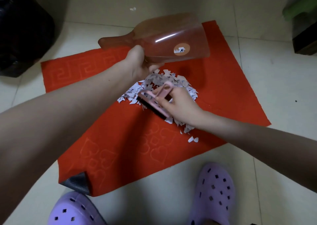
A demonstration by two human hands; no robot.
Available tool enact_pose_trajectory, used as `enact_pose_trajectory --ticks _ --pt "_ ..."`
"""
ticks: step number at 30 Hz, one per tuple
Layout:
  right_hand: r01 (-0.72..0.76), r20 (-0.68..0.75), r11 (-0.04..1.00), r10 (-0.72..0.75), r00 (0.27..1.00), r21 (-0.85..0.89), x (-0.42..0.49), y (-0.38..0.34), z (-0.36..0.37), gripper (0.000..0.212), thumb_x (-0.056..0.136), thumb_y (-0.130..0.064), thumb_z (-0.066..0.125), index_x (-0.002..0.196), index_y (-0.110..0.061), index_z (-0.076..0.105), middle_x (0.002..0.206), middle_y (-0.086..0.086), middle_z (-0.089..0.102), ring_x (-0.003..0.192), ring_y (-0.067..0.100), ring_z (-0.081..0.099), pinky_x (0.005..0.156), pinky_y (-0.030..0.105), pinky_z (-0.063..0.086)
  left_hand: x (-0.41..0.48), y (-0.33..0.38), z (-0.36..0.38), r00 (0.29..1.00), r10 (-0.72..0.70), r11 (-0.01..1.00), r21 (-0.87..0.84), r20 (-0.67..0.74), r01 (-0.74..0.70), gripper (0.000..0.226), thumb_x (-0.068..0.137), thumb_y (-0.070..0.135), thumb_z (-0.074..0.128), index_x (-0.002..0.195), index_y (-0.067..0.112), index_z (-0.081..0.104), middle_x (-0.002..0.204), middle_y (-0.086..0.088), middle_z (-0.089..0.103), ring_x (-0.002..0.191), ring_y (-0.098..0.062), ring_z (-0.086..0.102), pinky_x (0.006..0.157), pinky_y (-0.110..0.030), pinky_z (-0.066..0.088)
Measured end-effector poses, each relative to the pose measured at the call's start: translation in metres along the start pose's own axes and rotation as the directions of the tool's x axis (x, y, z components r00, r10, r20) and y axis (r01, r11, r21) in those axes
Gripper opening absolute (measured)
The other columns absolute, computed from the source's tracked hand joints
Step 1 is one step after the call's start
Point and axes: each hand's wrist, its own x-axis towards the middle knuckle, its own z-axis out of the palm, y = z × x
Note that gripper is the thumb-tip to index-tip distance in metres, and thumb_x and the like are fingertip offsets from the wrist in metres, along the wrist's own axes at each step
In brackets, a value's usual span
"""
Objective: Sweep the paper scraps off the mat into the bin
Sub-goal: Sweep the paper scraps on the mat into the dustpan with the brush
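A red mat (120, 139) lies on the tiled floor with a heap of white paper scraps (164, 80) at its middle. My left hand (139, 65) grips a clear pinkish dustpan (171, 39) and holds it tilted in the air above the mat's far side. My right hand (178, 104) holds a small pink brush (154, 103) with dark bristles, pressed down into the near edge of the heap. A few scraps (193, 139) lie apart near the mat's right edge. A bin lined with a black bag (22, 34) stands at the far left.
My two feet in purple clogs (214, 195) stand at the mat's near edge. The mat's near corner (77, 183) is folded over, showing a grey underside. A dark box (305, 37) with something green on it sits at the far right. A small scrap (133, 9) lies on the floor beyond the mat.
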Motion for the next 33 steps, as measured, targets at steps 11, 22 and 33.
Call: enact_pose_trajectory --ticks 11,22,33 --pt "-0.144 0.409 0.989 0.115 0.905 0.042 -0.033 0.014 -0.018 0.014 0.091 -0.015 0.061 0.1 -0.024 0.069 0.086 -0.008 0.071 0.078 0.011 0.069 0.074 0.028 0.055 0.004 -0.006 0.005 1.0 -0.028 1.0 0.008 0.004 0.028 0.029 0.101 0.013 0.027 0.103 0.002 0.053 0.099 -0.019 0.066 0.084 -0.032 0.068 0.059 -0.038 0.061" --pt "-0.12 0.374 0.985 0.066 0.925 0.123 -0.035 0.019 -0.06 0.012 0.09 -0.013 0.064 0.099 -0.015 0.071 0.092 -0.002 0.073 0.083 0.009 0.069 0.077 0.024 0.055 0.005 -0.012 0.007 0.998 0.059 0.984 0.166 0.0 -0.058 0.029 0.101 0.012 0.026 0.091 0.01 0.052 0.095 -0.01 0.064 0.096 -0.026 0.066 0.054 -0.031 0.06" --pt "-0.023 0.389 0.995 0.059 0.919 -0.096 -0.037 0.043 -0.069 0.014 0.09 -0.019 0.064 0.099 -0.028 0.069 0.096 -0.011 0.072 0.086 -0.001 0.064 0.07 0.014 0.046 0.008 -0.015 0.007 0.993 0.112 0.961 0.26 -0.039 -0.098 0.025 0.102 0.019 0.028 0.096 0.012 0.051 0.086 -0.008 0.065 0.076 -0.021 0.067 0.06 -0.029 0.06"
